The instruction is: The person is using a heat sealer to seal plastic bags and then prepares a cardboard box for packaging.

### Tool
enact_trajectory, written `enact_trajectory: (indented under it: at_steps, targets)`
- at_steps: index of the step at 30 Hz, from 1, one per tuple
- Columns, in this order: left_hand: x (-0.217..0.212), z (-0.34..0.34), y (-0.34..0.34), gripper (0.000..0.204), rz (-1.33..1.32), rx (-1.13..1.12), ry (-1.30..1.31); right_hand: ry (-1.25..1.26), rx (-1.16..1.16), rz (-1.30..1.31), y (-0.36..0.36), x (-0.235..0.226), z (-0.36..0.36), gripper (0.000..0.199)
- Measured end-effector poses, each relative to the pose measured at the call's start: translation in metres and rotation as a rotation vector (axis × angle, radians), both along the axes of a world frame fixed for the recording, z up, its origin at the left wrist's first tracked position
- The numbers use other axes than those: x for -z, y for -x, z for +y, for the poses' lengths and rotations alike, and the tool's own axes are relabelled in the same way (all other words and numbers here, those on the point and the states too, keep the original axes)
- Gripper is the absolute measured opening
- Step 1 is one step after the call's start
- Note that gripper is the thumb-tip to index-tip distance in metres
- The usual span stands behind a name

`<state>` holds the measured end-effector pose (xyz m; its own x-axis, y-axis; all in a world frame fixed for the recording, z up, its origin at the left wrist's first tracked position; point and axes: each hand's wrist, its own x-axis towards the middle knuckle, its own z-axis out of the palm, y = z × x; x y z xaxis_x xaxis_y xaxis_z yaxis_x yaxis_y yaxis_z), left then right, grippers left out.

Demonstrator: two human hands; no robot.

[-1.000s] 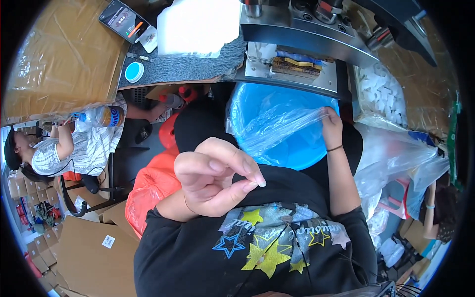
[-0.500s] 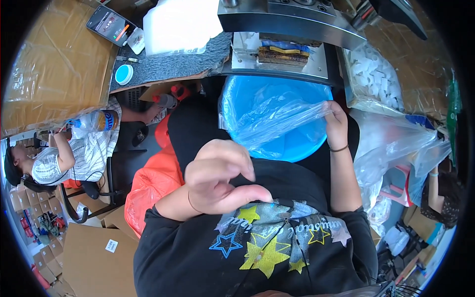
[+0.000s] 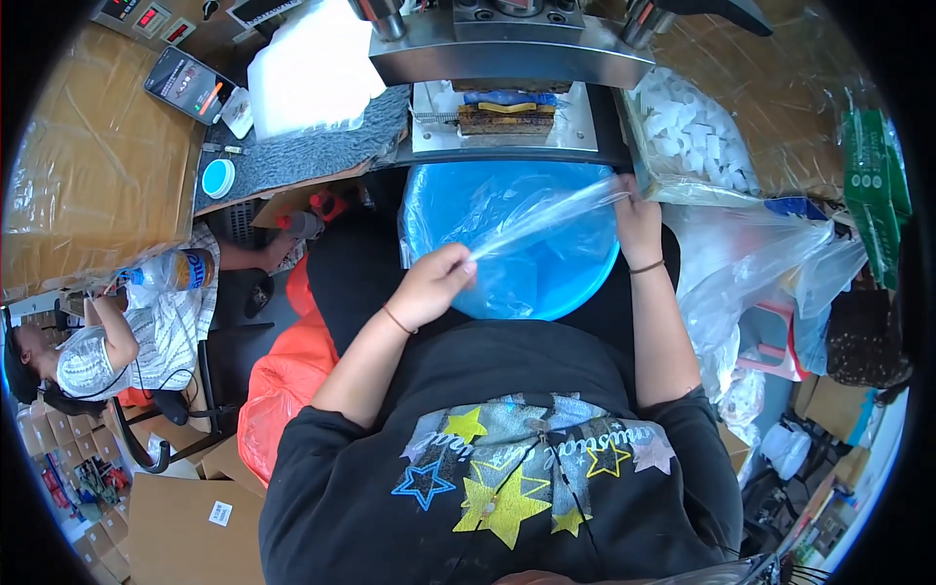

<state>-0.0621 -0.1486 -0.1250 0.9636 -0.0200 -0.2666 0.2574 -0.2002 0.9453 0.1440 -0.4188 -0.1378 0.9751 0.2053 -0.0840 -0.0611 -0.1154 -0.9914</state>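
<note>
A clear plastic bag is stretched between my two hands above a round blue basin at my lap. My left hand pinches one part of the plastic near the basin's left front. At the basin's right rim my right hand grips the other end, fingers closed. More clear film lies inside the basin and over its left rim. Just beyond the basin stands a metal press, with a brown block on its pale base plate.
An open box of small white plastic pieces stands right of the press. Left of it, a grey mat holds a white stack, a phone and a round teal-topped tub. A red bag lies at my left. Another person sits far left.
My left hand has gone from above my chest forward to the basin and taken hold of the plastic bag. My right hand keeps its grip. The whole view has shifted a little.
</note>
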Motion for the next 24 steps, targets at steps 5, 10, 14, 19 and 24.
enact_trajectory:
  at_steps: [5,10,14,19,24]
  targets:
    - [-0.035,0.008,0.005,0.013,0.065,-0.283,0.767,0.789,-0.067,-1.028,0.043,-0.065,0.014,0.025]
    - [-0.04,-0.02,-0.007,0.019,-0.003,-0.223,0.676,0.05,-0.693,-0.027,0.097,-0.056,0.039,0.021]
    - [-0.056,-0.044,-0.01,0.031,-0.278,-0.011,-0.264,-0.317,-0.608,0.469,0.11,-0.045,0.074,0.023]
    - [-0.05,-0.034,0.017,0.046,0.067,0.511,-0.143,-0.674,-0.19,0.639,0.084,-0.037,0.039,0.014]
    - [-0.019,-0.006,0.019,0.039,-0.013,0.09,-0.347,-0.852,-0.279,0.614,0.063,-0.023,-0.023,0.018]
